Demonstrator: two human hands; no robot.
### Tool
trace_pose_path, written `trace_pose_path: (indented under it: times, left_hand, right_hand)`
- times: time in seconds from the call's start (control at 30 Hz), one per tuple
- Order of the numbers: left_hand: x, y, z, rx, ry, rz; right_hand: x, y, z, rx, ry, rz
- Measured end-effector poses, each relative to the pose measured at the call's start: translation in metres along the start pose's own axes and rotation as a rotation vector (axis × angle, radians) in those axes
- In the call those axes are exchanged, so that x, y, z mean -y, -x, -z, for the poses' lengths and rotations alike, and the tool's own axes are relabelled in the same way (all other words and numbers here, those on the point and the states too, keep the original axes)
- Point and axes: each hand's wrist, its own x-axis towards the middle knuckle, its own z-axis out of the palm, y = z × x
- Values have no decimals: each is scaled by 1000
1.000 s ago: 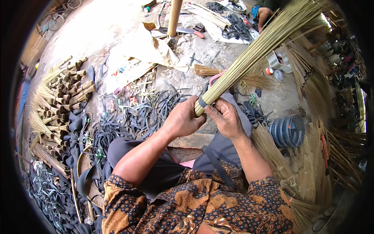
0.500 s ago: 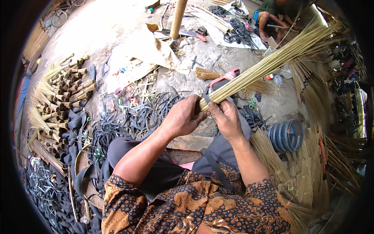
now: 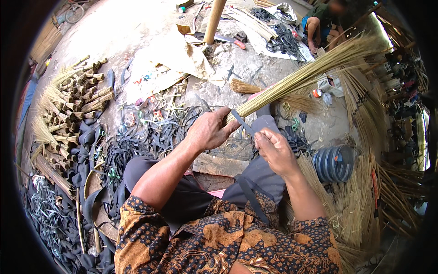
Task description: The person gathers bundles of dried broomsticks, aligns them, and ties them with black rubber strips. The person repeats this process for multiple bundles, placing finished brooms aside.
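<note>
Here, at the frame's centre, the left hand [image 3: 209, 131] clamped its fingers round the butt of the broom-stick bundle [image 3: 301, 76] fanning toward the upper right, while the right hand [image 3: 273, 148] pinched the dark rubber strap [image 3: 241, 122], which, if slackened, would probably let the sticks splay loose.

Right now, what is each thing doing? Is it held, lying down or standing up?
Left hand: closed round the broom bundle's end.
Right hand: pinching the dark strap.
Broom bundle: held up, tilted, fanned out at the far end.
Dark strap: pulled tight against the bundle.
Tied bundles: lying piled on the floor.
Wooden pole: standing upright.
</note>
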Motion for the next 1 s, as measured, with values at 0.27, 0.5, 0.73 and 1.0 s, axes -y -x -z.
trace_pose_path:
  times: [0.27,0.5,0.73,1.0]
  left_hand:
    - [-2,0,7,217,641,72]
    - [-18,13,0,903,1163,-2]
    - [-18,8,-6,351,602,-101]
    - [-14,8,-11,99,-101,-156]
  right_hand:
    - [5,49,16,24,137,130]
    - [-24,-10,27,-78,577,566]
    - [22,-22,32,-23,902,301]
    - [49,-44,10,-94,1318,610]
